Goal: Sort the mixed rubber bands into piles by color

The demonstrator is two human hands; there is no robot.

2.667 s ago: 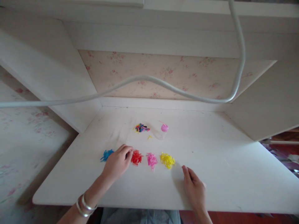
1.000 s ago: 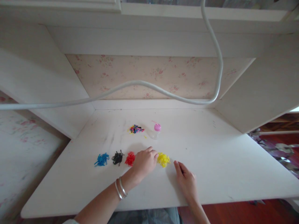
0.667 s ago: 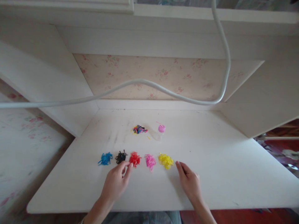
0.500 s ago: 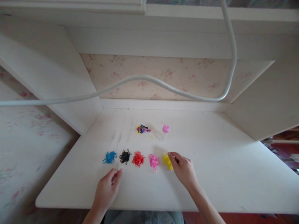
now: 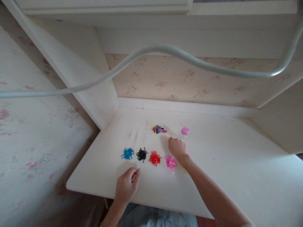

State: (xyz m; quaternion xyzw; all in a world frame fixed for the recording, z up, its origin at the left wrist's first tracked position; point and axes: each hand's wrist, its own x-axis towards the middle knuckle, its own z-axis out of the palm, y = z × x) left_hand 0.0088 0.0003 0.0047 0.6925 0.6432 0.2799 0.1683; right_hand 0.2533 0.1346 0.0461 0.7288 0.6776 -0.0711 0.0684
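Note:
Loosely curled, my left hand [image 5: 127,184] rests on the white desk just in front of the black pile of small rubber bands [image 5: 142,154]; nothing shows in its fingers. My right hand [image 5: 177,147] is closed, fingertips down on the desk at a yellow bit [image 5: 168,137], and whether they grip it is hidden. Beyond the fingertips lies a mixed-colour pile of bands [image 5: 158,129]. Sorted piles form a row: blue bands [image 5: 127,153], black, red bands [image 5: 154,158] and pink bands [image 5: 170,163]. My right forearm covers most of the yellow pile.
A small clear container with a pink lid [image 5: 185,130] stands behind my right hand. A thick white cable [image 5: 161,49] crosses in front of the view. White side panels and a flowered wall [image 5: 161,84] border the desk [image 5: 224,176].
My right hand has moved from the yellow pile up and away from me to the yellow bit near the mixed pile. My left hand stays curled. The view has shifted.

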